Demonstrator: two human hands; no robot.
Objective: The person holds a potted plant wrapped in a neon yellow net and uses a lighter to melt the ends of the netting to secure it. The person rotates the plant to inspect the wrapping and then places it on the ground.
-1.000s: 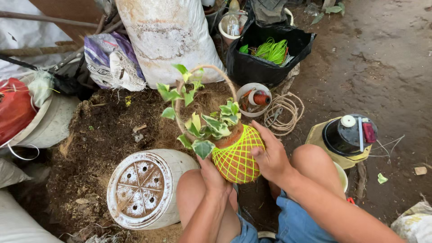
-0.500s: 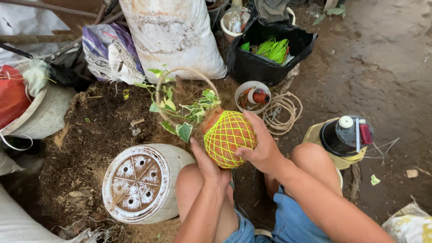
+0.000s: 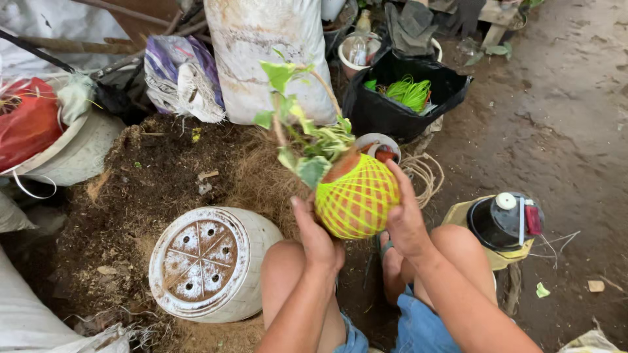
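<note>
Plant ball (image 3: 356, 199) cupped in both hands above soil-strewn ground (image 3: 150, 176)

I squat on muddy ground (image 3: 562, 131). A soil heap (image 3: 150, 176), overturned white pot (image 3: 209, 261) and black tub (image 3: 405, 98) lie on it.

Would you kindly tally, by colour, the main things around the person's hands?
Yellow-green: 2, the string-wrapped ball held by left hand and right hand, and the string in the tub
White: 2, the overturned pot and the sack
Black: 2, the tub and the jug
Total: 6
</note>
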